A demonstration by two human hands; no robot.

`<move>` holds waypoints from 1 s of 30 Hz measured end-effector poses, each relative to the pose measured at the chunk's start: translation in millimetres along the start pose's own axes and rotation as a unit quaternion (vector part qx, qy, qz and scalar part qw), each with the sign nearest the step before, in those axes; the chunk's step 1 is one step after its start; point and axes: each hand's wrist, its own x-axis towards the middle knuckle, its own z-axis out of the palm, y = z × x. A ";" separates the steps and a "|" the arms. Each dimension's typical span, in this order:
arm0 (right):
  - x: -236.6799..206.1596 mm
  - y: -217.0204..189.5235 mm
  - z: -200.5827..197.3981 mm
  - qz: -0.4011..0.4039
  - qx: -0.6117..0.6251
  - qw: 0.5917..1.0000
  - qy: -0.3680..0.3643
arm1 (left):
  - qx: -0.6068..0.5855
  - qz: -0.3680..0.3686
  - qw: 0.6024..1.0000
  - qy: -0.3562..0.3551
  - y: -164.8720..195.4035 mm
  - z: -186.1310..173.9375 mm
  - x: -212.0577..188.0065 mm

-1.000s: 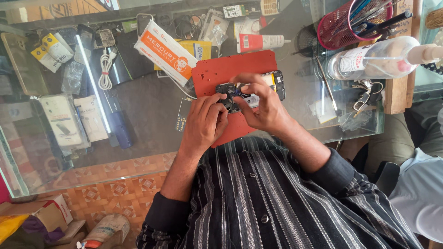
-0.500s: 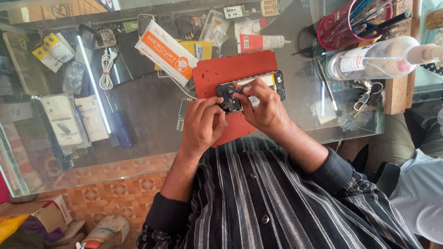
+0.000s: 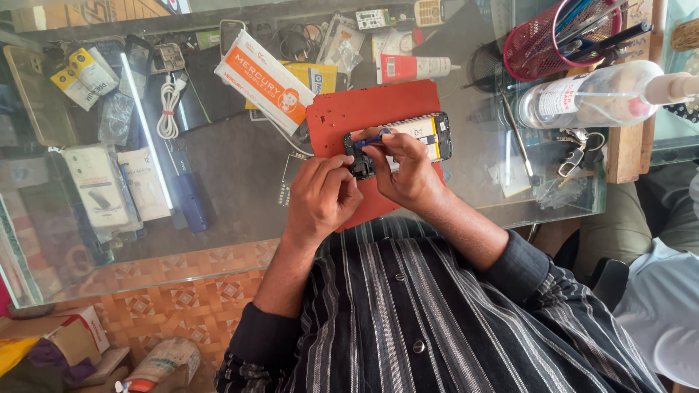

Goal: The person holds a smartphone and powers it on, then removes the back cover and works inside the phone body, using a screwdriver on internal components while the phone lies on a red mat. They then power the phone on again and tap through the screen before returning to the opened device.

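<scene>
An opened phone (image 3: 426, 137) with its back off lies on a red work mat (image 3: 371, 109) on a glass counter. My left hand (image 3: 320, 196) is curled against the phone's dark near end and steadies it. My right hand (image 3: 408, 171) pinches a thin blue-handled tool (image 3: 370, 139), whose tip rests on the phone's left end. The part under my fingers is hidden.
A red mesh pen holder (image 3: 561, 40), a clear plastic bottle (image 3: 590, 94), keys (image 3: 571, 149) and a white tube (image 3: 415, 68) lie to the right and behind. An orange-and-white packet (image 3: 266, 76), a white cable (image 3: 169, 109) and packaged parts fill the left side. Another person's clothing (image 3: 662, 291) shows at lower right.
My right hand has shifted a little, so the blue tool now shows over the phone's left end. My left hand stays clenched at the same spot.
</scene>
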 end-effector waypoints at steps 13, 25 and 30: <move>13.5 -12.3 -8.5 0.038 -0.123 0.991 -0.038 | 0.001 -0.004 1.000 -0.005 -1.0 0.0 -0.2; 40.0 -24.0 -12.3 -0.051 -0.080 0.994 -0.045 | 0.006 -0.001 1.000 -0.001 -2.7 1.7 -1.8; 35.8 -20.3 -9.7 0.019 -0.109 0.993 -0.036 | -0.005 0.001 1.000 0.006 -3.0 1.8 -3.2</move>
